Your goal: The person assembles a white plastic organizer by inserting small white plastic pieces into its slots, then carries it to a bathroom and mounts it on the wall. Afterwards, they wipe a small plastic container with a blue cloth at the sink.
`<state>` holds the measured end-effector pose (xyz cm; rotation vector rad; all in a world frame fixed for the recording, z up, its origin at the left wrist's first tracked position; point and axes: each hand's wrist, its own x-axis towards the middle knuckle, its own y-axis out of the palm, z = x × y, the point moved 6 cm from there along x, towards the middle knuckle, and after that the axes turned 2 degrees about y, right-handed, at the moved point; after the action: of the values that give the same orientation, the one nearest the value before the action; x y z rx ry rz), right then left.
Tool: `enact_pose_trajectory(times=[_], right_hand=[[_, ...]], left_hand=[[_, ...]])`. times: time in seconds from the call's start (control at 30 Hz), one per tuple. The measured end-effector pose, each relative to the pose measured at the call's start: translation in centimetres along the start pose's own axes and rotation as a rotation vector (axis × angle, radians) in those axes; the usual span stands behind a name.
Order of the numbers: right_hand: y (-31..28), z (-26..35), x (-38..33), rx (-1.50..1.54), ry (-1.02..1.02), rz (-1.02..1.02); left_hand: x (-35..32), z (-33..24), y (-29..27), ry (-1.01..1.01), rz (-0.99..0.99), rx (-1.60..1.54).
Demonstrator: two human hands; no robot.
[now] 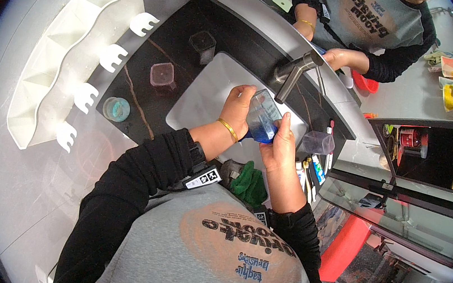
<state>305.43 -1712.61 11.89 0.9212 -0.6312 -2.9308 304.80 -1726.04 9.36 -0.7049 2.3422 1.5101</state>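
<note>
Over the white sink (210, 78), a clear, squarish cup with a blue lower part (262, 114) is held tilted between my two hands. My left hand (235, 110) grips its left side, and a gold bangle circles that wrist. On the other side, my right hand (280, 146) has its fingers closed on the cup near the blue end, thumb pointing up along the wall. The metal faucet (297, 74) stands just beyond the cup, apart from it. Whether anything is inside the cup I cannot tell.
On the black countertop stand a clear cup (202, 45), a pinkish cup (163, 75) and a jar with turquoise contents (116, 109). Right of the sink are a clear container (318, 142) and toothpaste tubes (318, 168). A green cloth (249, 184) hangs near my body. A white rack (74, 49) lines the left wall.
</note>
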Motion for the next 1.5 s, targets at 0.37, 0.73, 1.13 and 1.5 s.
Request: enact_pose_trajectory(times=[0.37, 0.73, 1.13, 1.5], right_hand=[[-0.4, -1.3, 0.0, 0.106, 0.059, 0.045], [-1.7, -0.8, 0.2, 0.017, 0.001, -0.136], [1.1, -0.7, -1.6, 0.248, 0.151, 0.061], [-1.3, -0.1, -1.5, -0.051, 0.073, 0.215]], left_hand=[[-0.6, -0.6, 0.2, 0.093, 0.097, 0.405], [-0.2, 1.6, 1.0, -0.045, 0.175, 0.339], [-1.1, 2.4, 0.5, -0.063, 0.119, 0.195], [-0.9, 0.7, 0.3, -0.261, 0.468, 0.306]])
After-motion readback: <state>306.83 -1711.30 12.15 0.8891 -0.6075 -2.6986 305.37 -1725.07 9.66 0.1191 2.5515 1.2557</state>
